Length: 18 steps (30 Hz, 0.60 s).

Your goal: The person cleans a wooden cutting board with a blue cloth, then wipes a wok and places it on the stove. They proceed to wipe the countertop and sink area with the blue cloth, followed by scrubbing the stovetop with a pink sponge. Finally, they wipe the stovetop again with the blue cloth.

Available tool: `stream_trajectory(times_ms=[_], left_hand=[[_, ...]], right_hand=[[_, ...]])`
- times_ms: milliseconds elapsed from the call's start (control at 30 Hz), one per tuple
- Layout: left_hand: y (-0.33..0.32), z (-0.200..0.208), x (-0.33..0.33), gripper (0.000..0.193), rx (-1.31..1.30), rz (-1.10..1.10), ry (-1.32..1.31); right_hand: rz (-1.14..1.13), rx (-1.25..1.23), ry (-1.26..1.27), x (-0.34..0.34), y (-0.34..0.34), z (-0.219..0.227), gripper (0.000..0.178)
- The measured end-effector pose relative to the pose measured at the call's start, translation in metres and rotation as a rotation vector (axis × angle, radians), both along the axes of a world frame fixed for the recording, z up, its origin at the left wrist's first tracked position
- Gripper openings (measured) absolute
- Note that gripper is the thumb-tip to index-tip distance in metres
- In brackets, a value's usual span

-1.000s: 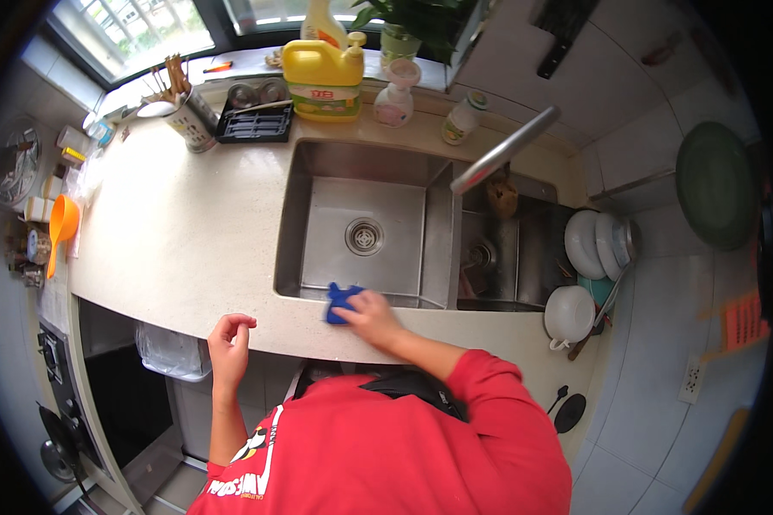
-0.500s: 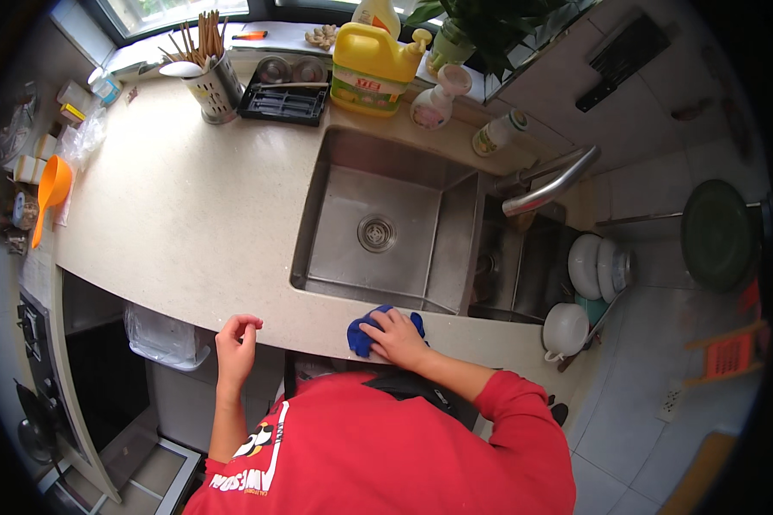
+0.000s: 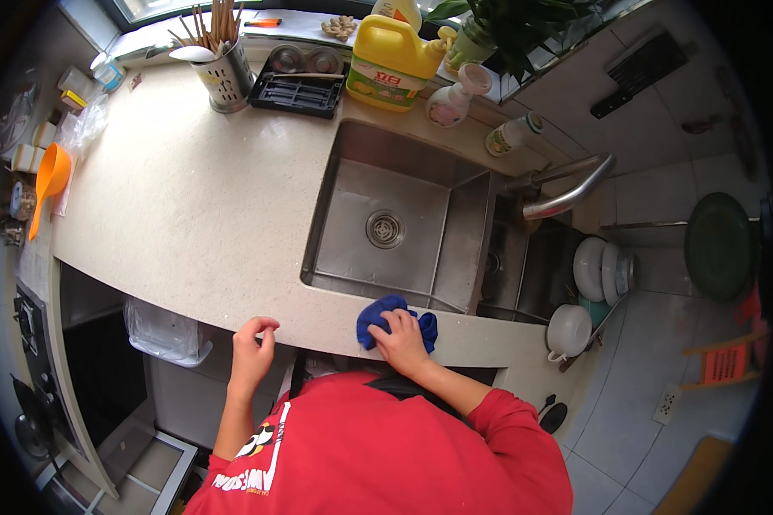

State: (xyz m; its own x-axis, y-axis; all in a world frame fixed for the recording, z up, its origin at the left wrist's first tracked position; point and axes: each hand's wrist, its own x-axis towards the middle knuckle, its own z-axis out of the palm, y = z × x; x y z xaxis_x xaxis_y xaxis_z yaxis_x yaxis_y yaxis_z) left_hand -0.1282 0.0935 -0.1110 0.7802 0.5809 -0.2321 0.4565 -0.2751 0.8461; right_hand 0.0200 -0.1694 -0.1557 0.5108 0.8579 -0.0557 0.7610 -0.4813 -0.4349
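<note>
My right hand (image 3: 401, 342): palm down on a blue cloth (image 3: 385, 314), fingers spread flat and pressing it, not wrapped around it. The cloth lies bunched on the front strip of the pale counter (image 3: 172, 215), just before the near rim of the steel sink (image 3: 395, 225), touching my fingertips on both sides.

My left hand (image 3: 251, 352): at the counter's front edge, well left of the cloth, fingers curled loosely over the lip, holding nothing.

Sink: 2 basins, the larger left one with a round drain (image 3: 385, 229), the right one narrower and in shadow. A curved metal tap (image 3: 563, 190) reaches over the divider.

Behind the sink: 1 yellow detergent jug (image 3: 392, 62), 1 small pale spray bottle (image 3: 451, 99), 1 white bottle lying tilted (image 3: 511, 135), 1 leafy plant (image 3: 507, 26).

Back left: 1 perforated metal utensil holder with chopsticks (image 3: 223, 69), 1 black tray (image 3: 296, 84).

Far left: 1 orange scoop (image 3: 47, 184).

Right of the sink: a rack with stacked white bowls (image 3: 601, 268) and 1 white cup (image 3: 567, 330); 1 dark green pan (image 3: 720, 247) hangs on the tiled wall.

My red sleeve fills the lower edge.
</note>
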Motion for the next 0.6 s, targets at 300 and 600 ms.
stream_trajectory(times_ms=[300, 600], left_hand=[[-0.075, -0.027, 0.055, 0.021, 0.108, -0.660, -0.246], [-0.038, -0.031, 0.021, 0.016, -0.025, -0.446, -0.005]], right_hand=[[0.096, -0.001, -0.080, 0.004, 0.009, 0.031, 0.036], [-0.101, 0.081, 0.003, 0.010, -0.035, 0.008, 0.037]])
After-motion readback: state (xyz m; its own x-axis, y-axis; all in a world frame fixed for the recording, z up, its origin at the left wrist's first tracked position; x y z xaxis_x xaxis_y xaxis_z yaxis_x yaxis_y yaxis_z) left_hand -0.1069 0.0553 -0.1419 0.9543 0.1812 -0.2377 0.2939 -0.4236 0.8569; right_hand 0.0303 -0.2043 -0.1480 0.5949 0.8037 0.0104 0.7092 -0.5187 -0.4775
